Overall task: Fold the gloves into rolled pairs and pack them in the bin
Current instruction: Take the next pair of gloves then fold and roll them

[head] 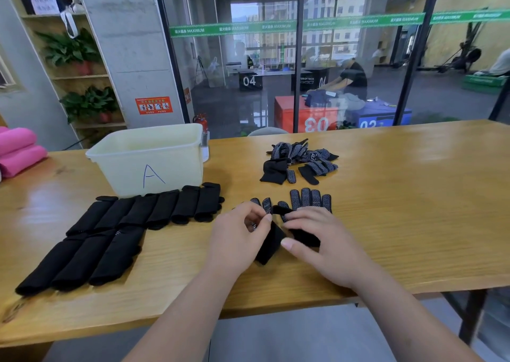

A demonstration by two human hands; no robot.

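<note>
Glove pair (271, 240): on the desk (386, 196) under your hands, fingers pointing away, cuffs toward you.
Left hand (242, 229): pinching a folded edge.
Right hand (317, 240): laid flat, pressing.
Bin (171, 168): far left, nearer your left hand.

The desk (414, 196) is showing honey-yellow wood grain. Toward its far left edge the bin (124, 166) is glowing pale cream, wearing a blue handwritten A. The rolled pairs (110, 223) are lying plain black. The loose gloves (300, 157) and the pair (309, 199) nearer the front edge are showing black with white dots. Pink rolls (19, 152) are sitting at the left edge.
</note>
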